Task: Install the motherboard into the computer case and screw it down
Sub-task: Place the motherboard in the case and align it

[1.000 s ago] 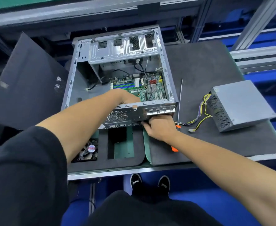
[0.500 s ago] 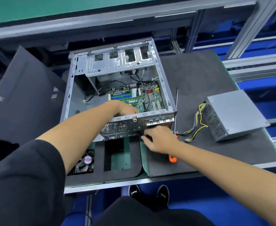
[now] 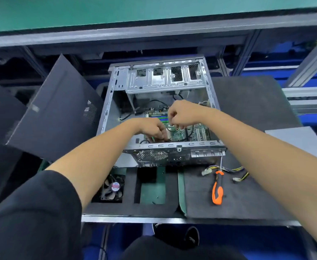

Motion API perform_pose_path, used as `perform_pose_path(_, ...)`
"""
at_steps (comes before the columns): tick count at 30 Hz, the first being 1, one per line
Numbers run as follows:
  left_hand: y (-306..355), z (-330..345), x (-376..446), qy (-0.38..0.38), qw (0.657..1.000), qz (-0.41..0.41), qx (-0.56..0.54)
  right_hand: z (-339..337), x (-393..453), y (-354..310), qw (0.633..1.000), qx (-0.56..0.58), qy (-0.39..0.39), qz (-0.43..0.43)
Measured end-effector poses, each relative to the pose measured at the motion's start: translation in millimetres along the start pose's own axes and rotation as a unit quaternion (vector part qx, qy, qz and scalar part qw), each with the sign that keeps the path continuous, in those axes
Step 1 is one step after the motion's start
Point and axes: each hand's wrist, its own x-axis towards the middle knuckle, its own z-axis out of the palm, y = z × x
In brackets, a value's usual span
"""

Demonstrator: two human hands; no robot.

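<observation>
Both hands are curled over the board (image 3: 182, 133) in the case (image 3: 174, 147); their hold is hidden. Stiff, fragile; hold its edges.

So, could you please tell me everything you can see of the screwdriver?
The screwdriver has an orange and black handle and a thin metal shaft. It lies flat on the dark foam mat in front of the computer case, handle toward the person, shaft pointing at the case's near wall. Yellow and black cables cross its shaft. Neither hand touches it.
</observation>
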Motion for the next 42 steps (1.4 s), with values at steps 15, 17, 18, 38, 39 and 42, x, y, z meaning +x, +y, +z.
perform_pose_path(15, 0.6, 13.8, 43.9, -0.111, 0.987, 0.044, 0.111, 45.6, 48.1, 30.9, 0.924, -0.012, -0.371, 0.097)
perform_pose_path(17, -0.3, 13.4, 43.3, -0.111, 0.989, 0.045, 0.082, 48.5, 49.5, 29.4, 0.923, -0.024, -0.374, 0.090)
perform_pose_path(18, -2.6, 12.9, 43.9, -0.114, 0.990, 0.043, 0.075, 49.0, 49.7, 29.1, 0.921, -0.017, -0.378, 0.090)
perform_pose_path(38, -15.1, -16.0, 40.6, 0.127, 0.989, 0.072, 0.020, 40.5, 55.9, 25.1, 0.896, -0.011, -0.439, 0.070)
perform_pose_path(39, -18.7, -17.3, 40.8, 0.190, 0.979, 0.063, 0.029, 40.1, 54.3, 25.2, 0.894, -0.002, -0.441, 0.080)
perform_pose_path(42, -32.7, -21.9, 41.0, 0.290, 0.948, -0.048, 0.125, 27.6, 54.9, 25.6, 0.908, 0.062, -0.402, 0.101)
